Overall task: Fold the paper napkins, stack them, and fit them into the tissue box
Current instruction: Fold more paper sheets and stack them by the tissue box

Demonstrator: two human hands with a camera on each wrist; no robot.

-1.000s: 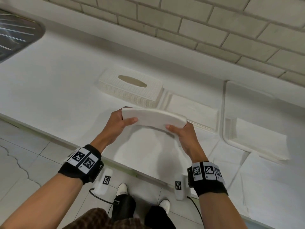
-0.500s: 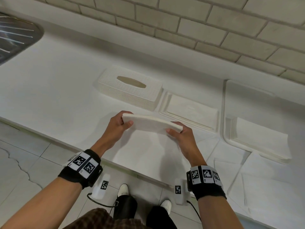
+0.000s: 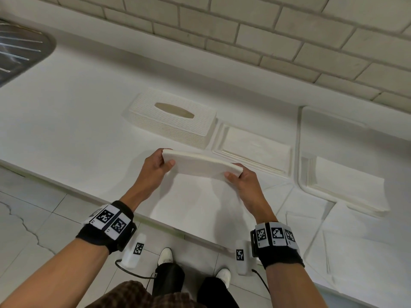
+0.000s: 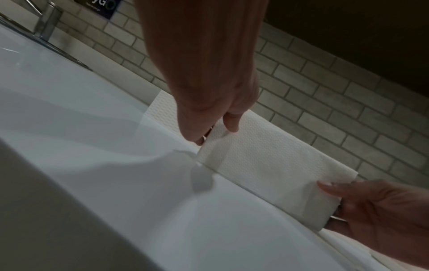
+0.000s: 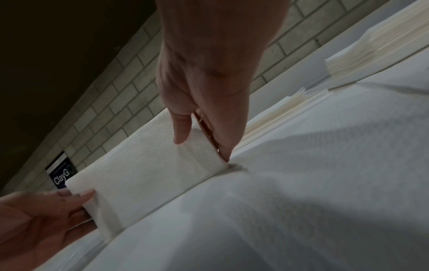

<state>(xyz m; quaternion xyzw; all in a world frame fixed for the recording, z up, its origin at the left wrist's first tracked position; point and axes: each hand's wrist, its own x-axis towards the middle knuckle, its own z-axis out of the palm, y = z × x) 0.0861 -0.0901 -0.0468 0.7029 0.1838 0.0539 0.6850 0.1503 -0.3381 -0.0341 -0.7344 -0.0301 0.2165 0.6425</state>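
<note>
A thick stack of folded white napkins [image 3: 200, 164] stands on its long edge on an unfolded napkin [image 3: 195, 203] at the counter's front. My left hand [image 3: 159, 162] pinches its left end [image 4: 218, 132], thumb in front and fingers behind. My right hand [image 3: 239, 176] pinches the right end [image 5: 197, 146] the same way. Just behind stands the white woven tissue box cover [image 3: 171, 121] with its oval slot facing up. To its right lies the box's flat base [image 3: 253, 147] with a folded napkin in it.
A white tray [image 3: 307, 121] at the right holds a pile of napkins [image 3: 342, 187]. More flat napkins [image 3: 355, 245] lie at the front right, by the counter edge. A metal sink drainer [image 3: 20, 52] is at far left. A brick wall [image 3: 244, 30] backs the counter.
Both hands have lowered the napkin stack toward the counter and straightened it; its bowed shape has flattened. The grip on both ends is the same.
</note>
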